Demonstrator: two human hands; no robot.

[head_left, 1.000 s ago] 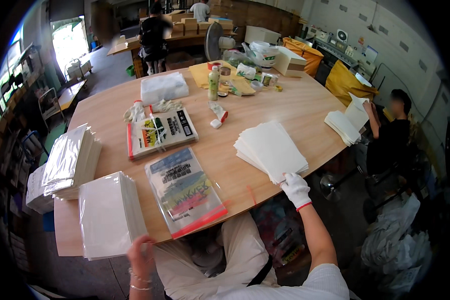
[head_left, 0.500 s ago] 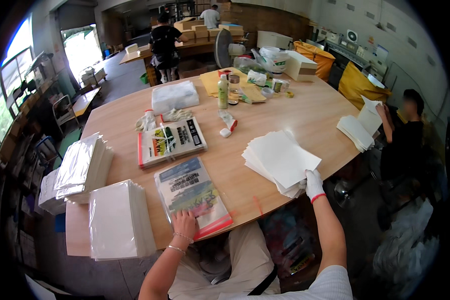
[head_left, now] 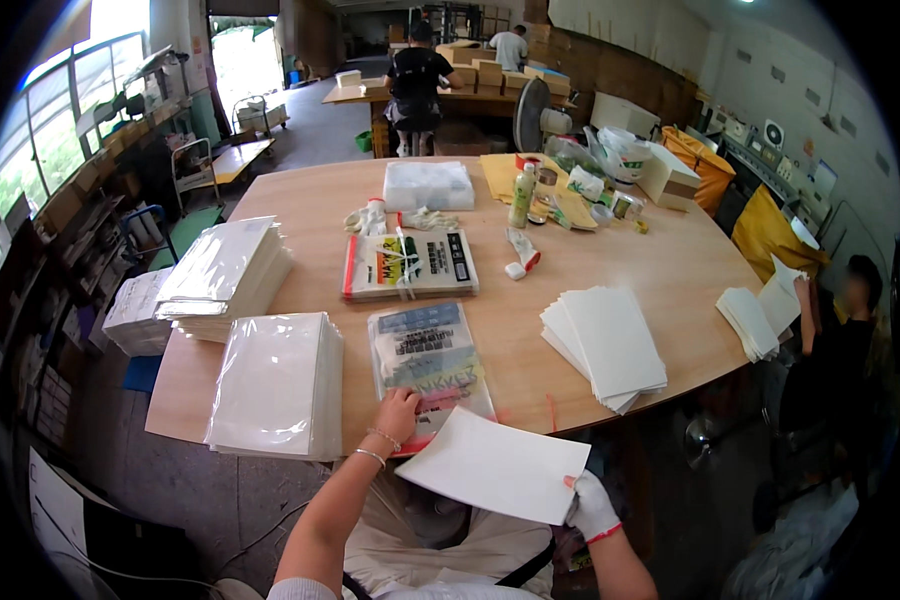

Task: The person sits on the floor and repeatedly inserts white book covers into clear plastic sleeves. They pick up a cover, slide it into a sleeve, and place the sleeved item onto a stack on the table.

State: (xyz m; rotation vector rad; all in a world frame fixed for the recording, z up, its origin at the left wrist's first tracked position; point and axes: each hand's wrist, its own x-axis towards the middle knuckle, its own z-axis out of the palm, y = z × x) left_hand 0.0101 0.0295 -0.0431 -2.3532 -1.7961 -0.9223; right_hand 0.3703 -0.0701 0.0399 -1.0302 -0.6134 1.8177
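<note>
In my right hand (head_left: 594,506), wearing a white glove with a red cuff, is a white sheet of card (head_left: 500,462), gripped at its right end. It slants over my lap and the table's front edge. Its far left corner overlaps the red lower edge of a stack of printed clear plastic bags (head_left: 420,338). My bare left hand (head_left: 398,414), with bracelets at the wrist, lies on the lower left of those bags, fingers extended on the plastic. A fanned stack of white card sheets (head_left: 615,345) lies to the right on the table.
At the left stand stacks of plastic-wrapped sheets (head_left: 270,385). Beyond the bags lie a tied printed bundle (head_left: 435,265), gloves (head_left: 370,218) and a green bottle (head_left: 522,195). Another person (head_left: 855,320) handles white sheets at the right; others work at a far table.
My right hand has drawn a card sheet off the stack and brought it left and nearer to me. My left hand stays on the bags. The view has turned left.
</note>
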